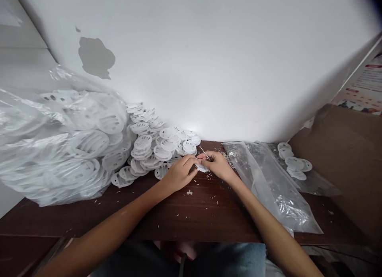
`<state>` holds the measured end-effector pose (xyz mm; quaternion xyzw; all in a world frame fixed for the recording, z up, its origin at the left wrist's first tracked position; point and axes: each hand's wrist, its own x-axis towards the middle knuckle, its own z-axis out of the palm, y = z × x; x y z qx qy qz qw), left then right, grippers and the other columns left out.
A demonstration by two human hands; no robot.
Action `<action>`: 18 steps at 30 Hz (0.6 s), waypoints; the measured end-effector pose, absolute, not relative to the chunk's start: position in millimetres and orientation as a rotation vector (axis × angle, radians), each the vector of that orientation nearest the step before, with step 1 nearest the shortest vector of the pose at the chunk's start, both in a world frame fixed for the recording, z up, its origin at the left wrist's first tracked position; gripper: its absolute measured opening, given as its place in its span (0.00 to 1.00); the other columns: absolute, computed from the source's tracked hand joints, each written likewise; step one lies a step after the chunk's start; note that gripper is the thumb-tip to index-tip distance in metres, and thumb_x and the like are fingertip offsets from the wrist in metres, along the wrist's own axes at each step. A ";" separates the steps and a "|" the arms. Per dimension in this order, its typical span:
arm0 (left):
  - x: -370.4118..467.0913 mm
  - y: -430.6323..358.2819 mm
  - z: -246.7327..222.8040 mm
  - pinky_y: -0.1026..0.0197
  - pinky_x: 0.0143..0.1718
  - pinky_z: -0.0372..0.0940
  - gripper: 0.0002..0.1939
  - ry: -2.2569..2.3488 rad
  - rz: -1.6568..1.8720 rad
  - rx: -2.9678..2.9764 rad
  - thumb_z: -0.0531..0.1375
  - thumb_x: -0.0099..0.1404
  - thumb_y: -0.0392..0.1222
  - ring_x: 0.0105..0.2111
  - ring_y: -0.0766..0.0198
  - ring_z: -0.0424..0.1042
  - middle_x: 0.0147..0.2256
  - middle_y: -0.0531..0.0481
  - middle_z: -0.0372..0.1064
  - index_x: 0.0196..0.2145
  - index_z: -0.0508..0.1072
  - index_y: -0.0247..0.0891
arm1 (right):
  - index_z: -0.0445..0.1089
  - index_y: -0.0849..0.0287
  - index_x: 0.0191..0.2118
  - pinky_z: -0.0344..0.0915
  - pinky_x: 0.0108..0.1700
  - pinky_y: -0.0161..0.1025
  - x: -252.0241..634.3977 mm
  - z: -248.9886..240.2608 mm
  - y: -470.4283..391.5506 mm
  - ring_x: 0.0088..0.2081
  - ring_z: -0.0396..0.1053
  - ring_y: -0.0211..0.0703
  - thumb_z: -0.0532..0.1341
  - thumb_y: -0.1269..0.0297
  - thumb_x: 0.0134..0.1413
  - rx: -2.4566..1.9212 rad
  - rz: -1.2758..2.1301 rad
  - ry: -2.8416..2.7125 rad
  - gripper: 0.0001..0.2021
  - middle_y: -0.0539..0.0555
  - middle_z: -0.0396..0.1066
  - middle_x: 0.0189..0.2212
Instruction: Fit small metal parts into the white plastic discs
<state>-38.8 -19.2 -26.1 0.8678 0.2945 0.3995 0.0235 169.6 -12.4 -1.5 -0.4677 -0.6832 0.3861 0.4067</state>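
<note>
Over the middle of the dark table, both hands meet at one white slotted disc (202, 168), mostly hidden under the fingers. My left hand (181, 171) is closed on the disc's left side. In my right hand (220, 165) is a thin metal rod-like tool (204, 153), pinched so that it slants up to the left; its lower end is hidden by the fingers. A heap of similar white discs (162, 149) lies just beyond and to the left of my left hand. A small white plastic piece (189, 192) rests on the wood in front of the hands.
A large clear bag (68, 149) full of white discs fills the left side. On the right, a flat plastic bag (268, 177) holds small parts, with several discs (295, 164) beyond it. Cardboard (340, 157) stands far right. A white wall (209, 70) closes the back. Tiny scraps litter the table (167, 217).
</note>
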 end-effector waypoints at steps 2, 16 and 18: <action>-38.5 -19.1 -26.1 0.52 0.51 0.72 0.12 0.894 1.224 2.677 0.59 0.69 0.32 0.50 0.56 0.75 0.49 0.45 0.72 0.49 0.70 0.41 | 0.79 0.60 0.41 0.63 0.38 0.38 170.6 -2.7 -11.1 0.34 0.68 0.41 0.66 0.56 0.54 -1.174 1.037 -1.691 0.14 0.52 0.75 0.34; -40.0 -17.6 -17.9 0.52 0.52 0.71 0.15 0.854 1.356 2.606 0.61 0.66 0.29 0.50 0.57 0.74 0.46 0.46 0.71 0.48 0.68 0.42 | 0.77 0.56 0.37 0.43 0.22 0.35 175.5 4.7 -12.6 0.20 0.48 0.32 0.67 0.52 0.55 -1.137 1.369 -1.321 0.13 0.46 0.62 0.22; -39.8 -17.0 -19.3 0.52 0.52 0.71 0.16 0.859 1.359 2.598 0.61 0.66 0.29 0.50 0.57 0.74 0.46 0.46 0.72 0.49 0.68 0.42 | 0.77 0.56 0.36 0.42 0.22 0.35 174.3 3.2 -13.1 0.20 0.48 0.32 0.68 0.53 0.55 -1.121 1.390 -1.353 0.11 0.47 0.64 0.23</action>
